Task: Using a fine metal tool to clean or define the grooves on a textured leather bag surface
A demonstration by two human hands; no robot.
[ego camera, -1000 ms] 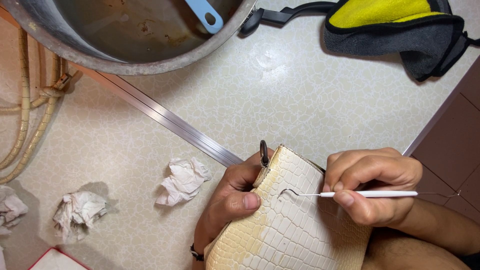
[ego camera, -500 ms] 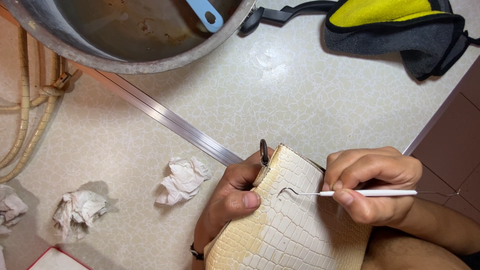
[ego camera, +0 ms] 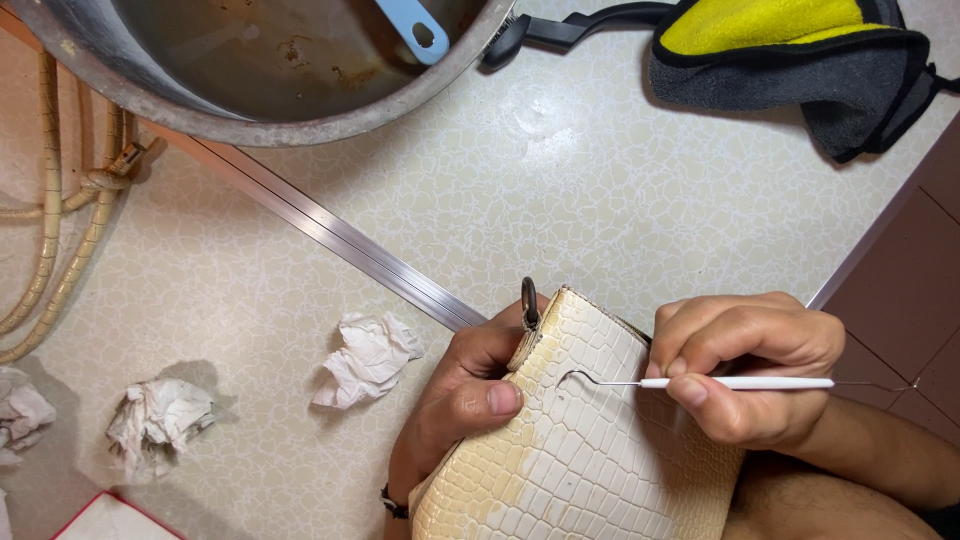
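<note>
Two hands engaged: my left hand (ego camera: 455,400) clamps the cream scaled bag (ego camera: 580,450) near its ring, low in view; my right hand (ego camera: 745,365) pinches a white hooked pick (ego camera: 700,382), tip on the bag's face. Judged step: working the surface; steady pressure needed. Crumpled tissues (ego camera: 365,360) and metal basin (ego camera: 270,70) lie apart, no obstruction.

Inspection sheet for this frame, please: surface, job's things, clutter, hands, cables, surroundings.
Surface: pale crackle-patterned floor, metal strip across it.
Job's things: cream croc-textured bag, yellowed patch near thumb; thin white hook tool, tip on bag.
Clutter: crumpled tissues.
Hands: left hand steadies bag; right hand pinches tool.
Cables: cream straps at left.
Surroundings: metal basin, blue handle, grey-yellow cloth.
</note>
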